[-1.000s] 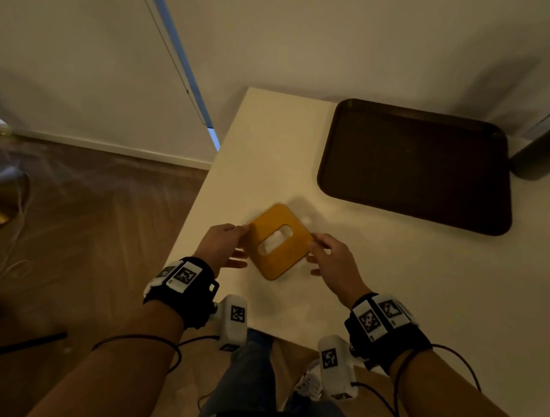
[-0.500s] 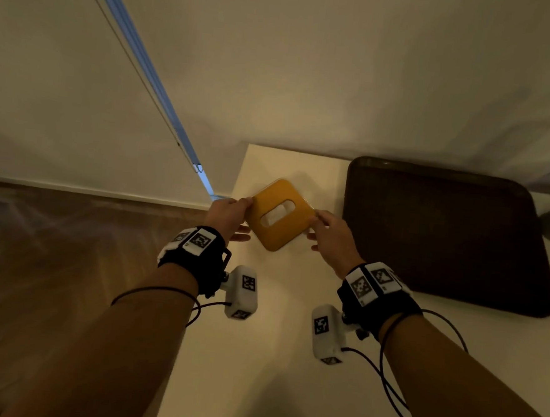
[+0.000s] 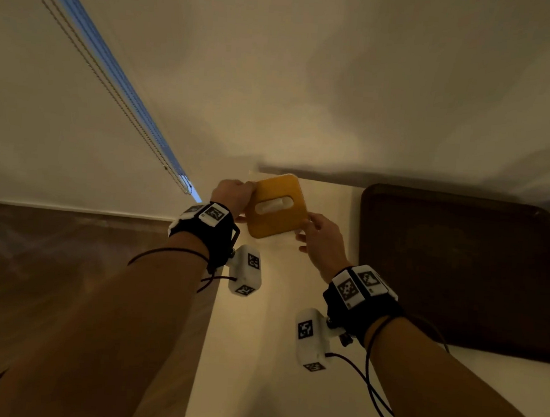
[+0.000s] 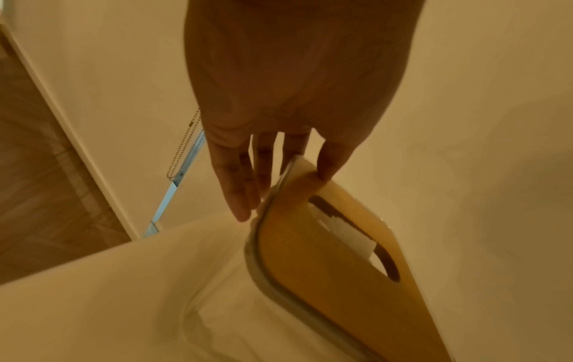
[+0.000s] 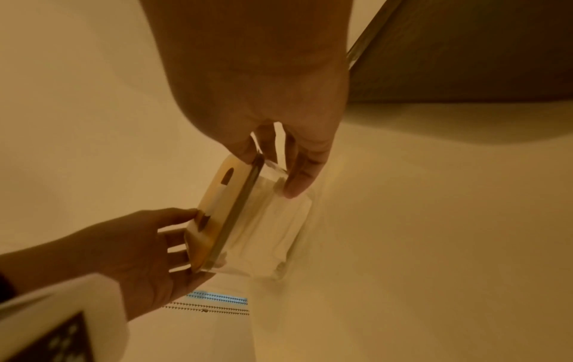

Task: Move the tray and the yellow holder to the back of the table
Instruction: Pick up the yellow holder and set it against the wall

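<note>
The yellow holder (image 3: 275, 226) is a clear box with a yellow slotted lid and white paper in the slot. It is at the back left corner of the white table (image 3: 257, 353), close to the wall. I cannot tell whether its base touches the table. My left hand (image 3: 232, 194) pinches its left edge, thumb on the lid (image 4: 325, 257) and fingers (image 4: 238, 196) down the side. My right hand (image 3: 322, 241) pinches the near right edge, fingers (image 5: 297, 181) on the clear wall. The dark brown tray (image 3: 458, 270) lies flat at the back right.
A wall runs just behind the table. A blind chain (image 3: 113, 76) and a blue strip hang at the left, ending near the table's back left corner. Wooden floor (image 3: 51, 274) lies left of the table edge. Bare tabletop separates holder and tray.
Both hands have carried the yellow holder from near the table's front edge to its back left corner. The tray has stayed where it was.
</note>
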`<state>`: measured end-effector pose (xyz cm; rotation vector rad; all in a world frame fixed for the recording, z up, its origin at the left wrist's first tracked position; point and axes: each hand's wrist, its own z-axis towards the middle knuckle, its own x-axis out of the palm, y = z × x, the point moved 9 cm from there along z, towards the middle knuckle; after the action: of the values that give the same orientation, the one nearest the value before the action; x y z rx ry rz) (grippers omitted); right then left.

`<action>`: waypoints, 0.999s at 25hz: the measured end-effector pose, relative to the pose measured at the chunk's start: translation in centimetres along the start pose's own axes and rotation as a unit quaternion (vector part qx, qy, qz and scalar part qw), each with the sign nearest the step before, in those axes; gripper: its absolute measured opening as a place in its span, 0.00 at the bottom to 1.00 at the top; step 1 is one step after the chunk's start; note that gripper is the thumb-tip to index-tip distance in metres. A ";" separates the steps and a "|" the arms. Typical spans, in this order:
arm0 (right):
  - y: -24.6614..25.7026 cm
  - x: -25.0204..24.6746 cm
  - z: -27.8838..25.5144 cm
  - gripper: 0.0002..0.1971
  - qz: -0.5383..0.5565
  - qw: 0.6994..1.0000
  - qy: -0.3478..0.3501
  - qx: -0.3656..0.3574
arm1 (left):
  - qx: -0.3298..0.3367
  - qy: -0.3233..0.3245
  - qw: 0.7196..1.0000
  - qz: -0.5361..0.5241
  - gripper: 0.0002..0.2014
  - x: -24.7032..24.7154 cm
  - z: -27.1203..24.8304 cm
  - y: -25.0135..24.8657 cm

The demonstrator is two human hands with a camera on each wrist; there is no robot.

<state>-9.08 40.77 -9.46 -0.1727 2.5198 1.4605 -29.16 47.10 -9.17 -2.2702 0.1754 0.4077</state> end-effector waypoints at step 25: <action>1.1 1.8 3.4 0.20 0.038 0.999 -0.004 0.007 | 0.118 -0.028 0.989 0.086 0.17 -1.1 5.6 -4.6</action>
<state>-10.57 44.27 -10.58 -0.0702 2.5555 1.4666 -30.33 54.35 -9.08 -2.0161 0.3721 0.5122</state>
